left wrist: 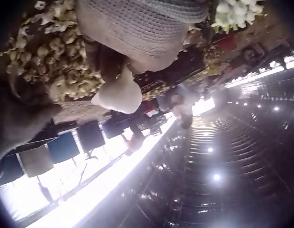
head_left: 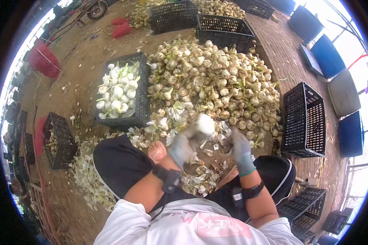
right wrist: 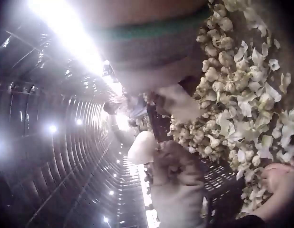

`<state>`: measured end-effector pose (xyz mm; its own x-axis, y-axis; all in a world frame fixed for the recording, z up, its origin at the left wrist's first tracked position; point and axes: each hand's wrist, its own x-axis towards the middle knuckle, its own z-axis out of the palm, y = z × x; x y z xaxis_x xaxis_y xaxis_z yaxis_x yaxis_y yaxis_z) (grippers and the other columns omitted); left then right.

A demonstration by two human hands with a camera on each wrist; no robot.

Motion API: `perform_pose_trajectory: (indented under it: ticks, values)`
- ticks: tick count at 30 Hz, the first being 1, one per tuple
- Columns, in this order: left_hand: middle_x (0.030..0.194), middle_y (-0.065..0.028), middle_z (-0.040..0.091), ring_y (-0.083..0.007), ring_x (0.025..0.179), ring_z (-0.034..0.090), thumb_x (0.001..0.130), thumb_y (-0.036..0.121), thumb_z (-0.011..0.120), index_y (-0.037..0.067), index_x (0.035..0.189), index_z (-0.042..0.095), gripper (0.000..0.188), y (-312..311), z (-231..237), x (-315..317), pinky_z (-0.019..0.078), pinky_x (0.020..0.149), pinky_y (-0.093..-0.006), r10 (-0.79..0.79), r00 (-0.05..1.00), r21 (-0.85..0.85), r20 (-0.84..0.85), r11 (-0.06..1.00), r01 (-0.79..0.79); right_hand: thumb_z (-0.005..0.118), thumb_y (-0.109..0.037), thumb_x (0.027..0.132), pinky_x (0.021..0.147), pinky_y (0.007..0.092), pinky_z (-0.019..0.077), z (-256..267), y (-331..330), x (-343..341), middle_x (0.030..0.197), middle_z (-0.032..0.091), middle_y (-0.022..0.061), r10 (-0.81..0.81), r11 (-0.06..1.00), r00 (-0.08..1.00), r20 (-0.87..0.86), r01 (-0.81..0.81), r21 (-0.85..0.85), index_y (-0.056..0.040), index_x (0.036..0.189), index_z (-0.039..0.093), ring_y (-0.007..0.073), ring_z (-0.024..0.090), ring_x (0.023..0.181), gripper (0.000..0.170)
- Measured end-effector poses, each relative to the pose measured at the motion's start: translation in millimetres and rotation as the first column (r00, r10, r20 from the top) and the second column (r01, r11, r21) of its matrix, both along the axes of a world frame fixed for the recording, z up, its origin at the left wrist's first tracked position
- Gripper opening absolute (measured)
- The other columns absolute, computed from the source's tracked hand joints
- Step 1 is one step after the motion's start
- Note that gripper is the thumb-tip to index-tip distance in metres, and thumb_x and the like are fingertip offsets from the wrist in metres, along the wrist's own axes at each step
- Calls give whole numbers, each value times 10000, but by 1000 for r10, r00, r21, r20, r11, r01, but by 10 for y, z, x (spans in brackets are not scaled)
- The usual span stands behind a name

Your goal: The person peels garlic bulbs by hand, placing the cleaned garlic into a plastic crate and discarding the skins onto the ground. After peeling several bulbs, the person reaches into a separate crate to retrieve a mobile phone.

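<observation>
One white garlic bulb (head_left: pixel 205 125) at twelve o'clock, pinched by the left hand (head_left: pixel 183 146), might drop among the loose skins (head_left: pixel 199 180) if those fingers slacken, with the right hand (head_left: pixel 240 150) apart at one o'clock, its grip beyond my telling.

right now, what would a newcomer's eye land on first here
Probably the big heap of brownish garlic bulbs, upper centre in the head view. Just left of it, a black crate of bright white bulbs stands out. Then the single white bulb in the left hand, nearer the camera.
</observation>
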<state>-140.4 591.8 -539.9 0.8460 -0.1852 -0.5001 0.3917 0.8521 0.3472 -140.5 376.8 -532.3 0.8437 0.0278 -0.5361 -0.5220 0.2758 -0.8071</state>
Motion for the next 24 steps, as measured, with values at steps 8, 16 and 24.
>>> perform_pose_trajectory:
  ticks: [8, 16, 24]
  values:
    - [976, -73, 628, -180, 871, 615, 920, 64, 533, 36, 1099, 586, 189, 1792, -575, 637, 506, 897, -313, 641, 762, 403, 91, 676, -617, 573, -439, 856, 879, 379, 465, -906, 521, -447, 1105, 624, 242, 702, 509, 692, -170, -653, -560, 22, 1119, 594, 358, 601, 1039, 531]
    - [1047, 25, 528, -101, 927, 485, 853, 34, 571, 140, 1385, 390, 572, 995, -733, 330, 399, 806, -266, 355, 931, 714, 83, 631, -304, 573, -368, 828, 905, 401, 462, -1969, 213, 334, 1154, 613, 227, 441, 335, 808, -390, -551, -764, -42, 1211, 567, 366, 581, 1083, 503]
    - [1297, -40, 503, -139, 1092, 508, 881, 109, 624, 51, 1374, 424, 535, 197, -407, 500, 395, 937, -253, -72, 995, 806, 63, 591, -8, 666, -190, 771, 940, 425, 470, -2244, -248, 1744, 1355, 456, 229, 222, 397, 878, -424, -479, -783, -83, 1401, 366, 359, 547, 1144, 707]
